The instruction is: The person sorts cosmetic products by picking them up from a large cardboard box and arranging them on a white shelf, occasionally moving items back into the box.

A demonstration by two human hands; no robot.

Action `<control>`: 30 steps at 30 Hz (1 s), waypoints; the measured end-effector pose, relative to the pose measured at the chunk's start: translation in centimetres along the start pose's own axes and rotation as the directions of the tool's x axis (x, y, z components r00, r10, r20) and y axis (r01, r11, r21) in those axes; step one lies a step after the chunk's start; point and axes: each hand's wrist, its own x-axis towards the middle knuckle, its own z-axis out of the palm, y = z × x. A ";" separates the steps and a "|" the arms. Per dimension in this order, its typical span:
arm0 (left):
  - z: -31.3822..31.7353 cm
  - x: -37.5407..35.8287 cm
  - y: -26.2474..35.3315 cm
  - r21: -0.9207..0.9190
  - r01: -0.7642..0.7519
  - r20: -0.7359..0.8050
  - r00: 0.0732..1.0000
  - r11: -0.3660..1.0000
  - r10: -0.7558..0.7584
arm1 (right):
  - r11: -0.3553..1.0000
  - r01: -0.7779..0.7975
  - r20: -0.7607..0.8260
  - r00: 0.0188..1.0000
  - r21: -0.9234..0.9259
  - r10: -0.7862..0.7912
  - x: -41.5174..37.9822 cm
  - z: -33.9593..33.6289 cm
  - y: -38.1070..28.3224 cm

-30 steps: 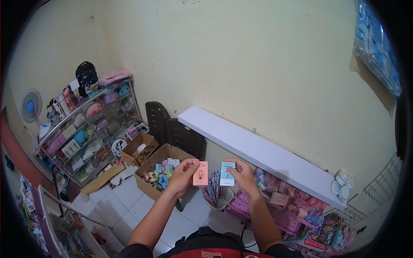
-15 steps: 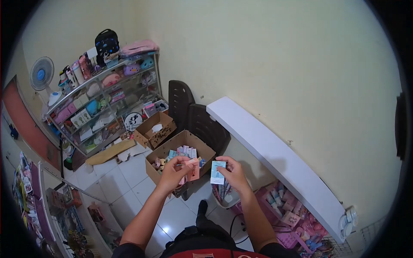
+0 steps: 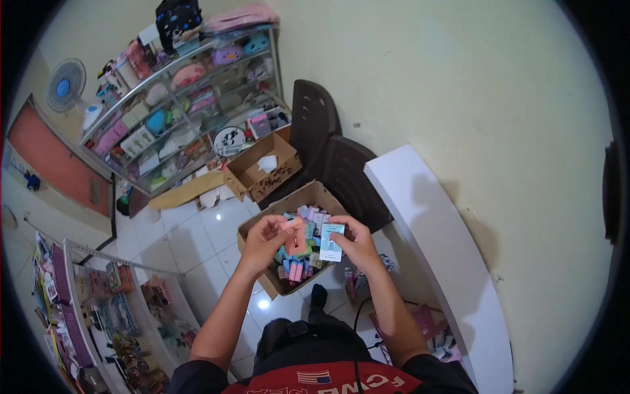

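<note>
My left hand (image 3: 263,244) is closed on a small coral-pink box (image 3: 296,240), its thumb across the front. A light-blue and white box (image 3: 331,244) is pinched in my right hand (image 3: 357,241), thumb on its printed face. The two boxes are held upright side by side, a little apart. Behind and below them is an open cardboard box (image 3: 266,287) filled with several small pastel boxes (image 3: 296,270). Print on the held boxes is too small to read.
A second cardboard box (image 3: 252,172) with white paper stands farther back. Dark plastic chairs (image 3: 351,174) lean beside it. A long white panel (image 3: 433,223) runs along the right. Glass display shelves (image 3: 177,105) stand at the back left, another shelf unit (image 3: 125,289) at the left.
My view has turned to the right, and both hands now appear over the open cardboard box. Each hand keeps its small box, and the two are slightly closer together.
</note>
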 end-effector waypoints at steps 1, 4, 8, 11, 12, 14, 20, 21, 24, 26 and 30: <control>-0.4 0.5 -0.2 -0.002 0.014 -0.020 1.000 1.000 -0.014 | 1.000 -0.003 0.017 1.000 -0.009 0.003 1.0 0.1 0.3; -1.6 1.4 -0.6 -0.025 0.051 -0.077 0.996 0.998 -0.053 | 0.999 -0.047 0.074 0.996 -0.002 0.047 2.8 0.9 0.7; -3.2 2.7 -1.1 -0.071 0.082 -0.124 0.988 0.994 -0.091 | 0.990 -0.140 0.131 0.982 0.007 0.138 4.8 1.7 1.8; -4.4 3.1 -1.7 -0.081 0.093 -0.148 0.984 0.992 -0.105 | 0.993 -0.118 0.121 0.986 0.022 0.114 5.8 2.6 3.0; -5.0 3.5 -2.2 -0.077 0.079 -0.144 0.986 0.994 -0.090 | 0.992 -0.121 0.113 0.987 0.031 0.117 6.5 2.9 3.6; -6.2 4.3 -3.8 -0.040 0.110 -0.139 0.984 0.993 -0.115 | 0.988 -0.154 0.090 0.985 0.028 0.151 6.8 3.2 5.3; -9.2 6.3 -11.5 0.142 0.161 -0.170 0.976 0.977 -0.136 | 0.969 -0.248 0.064 0.967 0.014 0.247 8.1 4.5 13.1; -9.5 6.1 -13.1 0.211 0.165 -0.199 0.972 0.964 -0.123 | 0.961 -0.275 0.061 0.960 0.017 0.273 8.1 4.8 14.8; -10.5 6.2 -17.0 0.425 0.146 -0.173 0.982 0.893 -0.078 | 0.964 -0.241 0.095 0.963 -0.111 0.252 8.6 6.0 18.9; -11.0 6.1 -18.6 0.575 0.141 -0.104 0.990 0.806 -0.098 | 0.946 -0.282 0.100 0.949 -0.163 0.300 8.6 7.2 20.3; -10.9 6.1 -20.7 0.764 0.165 -0.043 0.978 0.624 -0.206 | 0.912 -0.121 0.140 0.972 -0.393 0.190 7.8 8.9 26.0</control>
